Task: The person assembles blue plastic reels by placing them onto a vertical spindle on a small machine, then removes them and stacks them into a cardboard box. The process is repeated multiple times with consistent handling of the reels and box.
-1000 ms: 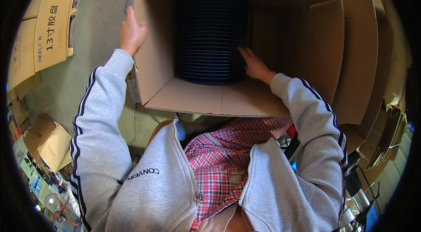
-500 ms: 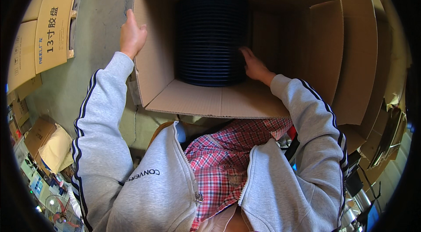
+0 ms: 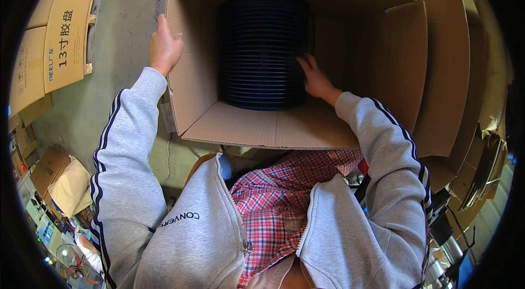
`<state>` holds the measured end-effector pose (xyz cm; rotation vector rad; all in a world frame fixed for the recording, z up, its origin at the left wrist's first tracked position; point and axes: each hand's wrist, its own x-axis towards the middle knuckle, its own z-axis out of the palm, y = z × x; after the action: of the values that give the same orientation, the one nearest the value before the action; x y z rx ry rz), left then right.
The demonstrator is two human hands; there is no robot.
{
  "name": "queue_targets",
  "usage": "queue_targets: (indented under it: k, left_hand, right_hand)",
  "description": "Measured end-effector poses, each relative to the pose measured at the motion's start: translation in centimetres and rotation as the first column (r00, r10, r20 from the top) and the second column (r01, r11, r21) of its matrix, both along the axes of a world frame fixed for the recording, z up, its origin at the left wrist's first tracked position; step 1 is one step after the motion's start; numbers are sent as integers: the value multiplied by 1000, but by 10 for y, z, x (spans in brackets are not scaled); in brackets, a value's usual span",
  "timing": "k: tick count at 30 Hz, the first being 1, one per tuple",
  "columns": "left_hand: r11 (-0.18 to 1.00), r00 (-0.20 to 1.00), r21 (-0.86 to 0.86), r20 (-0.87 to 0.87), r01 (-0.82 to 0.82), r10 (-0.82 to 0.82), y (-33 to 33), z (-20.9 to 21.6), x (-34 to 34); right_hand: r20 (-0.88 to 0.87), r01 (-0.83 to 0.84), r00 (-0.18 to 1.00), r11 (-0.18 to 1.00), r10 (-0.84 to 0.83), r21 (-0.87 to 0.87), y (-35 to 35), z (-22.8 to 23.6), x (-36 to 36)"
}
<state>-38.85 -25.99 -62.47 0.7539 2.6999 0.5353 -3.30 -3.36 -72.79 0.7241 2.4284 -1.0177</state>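
Observation:
A large open cardboard box (image 3: 197, 59) lies before me, its opening facing me. Inside, toward its left half, is a tight stack of black round discs (image 3: 262, 51), their edges showing as many thin ridges. My left hand (image 3: 165, 48) grips the box's left edge, with the fingers partly hidden along the outer side. Reaching into the box, my right hand (image 3: 318, 81) has its fingers apart and extended against the right side of the stack. That hand holds nothing I can see.
More cardboard (image 3: 448, 70) stands just right of the box. Printed cartons (image 3: 65, 37) are piled on a pallet at the far left. A pale cushion-like bag (image 3: 70, 185) and a fan (image 3: 76, 267) are at the lower left. Flattened cardboard (image 3: 481, 168) leans at the right.
My right hand's fingers have shifted slightly up and left on the stack. The left hand stays at the box edge; the discs sit very slightly lower in view.

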Motion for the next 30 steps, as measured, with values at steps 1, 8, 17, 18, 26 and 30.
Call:
queue_targets:
  k: [1,8,17,18,26,30]
  left_hand:
    - [1000,1000,1,2,-1,1,0,0,0]
    - [999,1000,42,-1,5,-5,-2,-4,-2]
    - [996,999,84,-46,28,-24,-6,-12,-4]
    - [996,999,84,-45,27,-23,-6,-12,-4]
    - [995,995,79,-93,53,-46,-7,-15,-5]
    - [996,995,71,-93,50,-44,-6,-10,-2]
  right_hand:
    - [0,4,1000,1000,-4,9,0,1,0]
    - [52,19,999,998,-16,-64,6,3,-8]
    - [103,59,993,996,-53,-65,8,10,-25]
    - [104,62,993,996,-55,-61,8,10,-26]
    - [-5,78,997,997,-78,28,7,2,-22]
    - [4,73,997,997,-73,-18,12,-1,-23]
